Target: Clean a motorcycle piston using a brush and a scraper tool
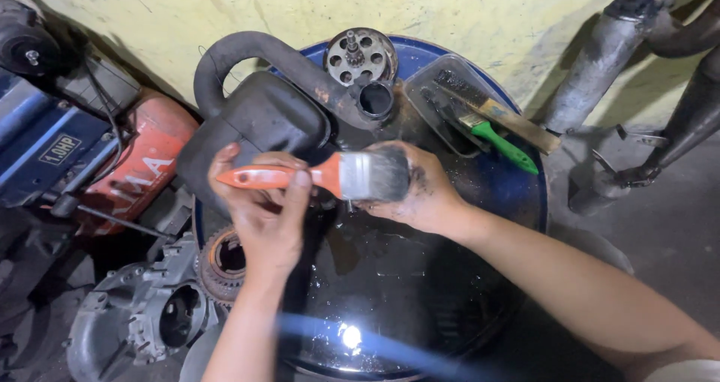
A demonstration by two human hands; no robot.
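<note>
My left hand (264, 215) grips the orange handle of a flat paintbrush (341, 176) held level over a blue drum top (517, 194). Its dark bristles point right and rest against my right hand (424, 191), which is greasy and curled around something small that the brush hides. Both hands hover above the drum's wet, oily black surface. Just behind them lies a black air-filter box with a curved rubber hose (259, 104).
A round perforated metal part (361, 56) and a clear tray (450, 101) holding a green-handled brush (502, 143) sit at the drum's back. Red and blue machines (112, 157) stand left; engine casing and gear (161, 307) lie lower left; exhaust pipes (600, 59) lean right.
</note>
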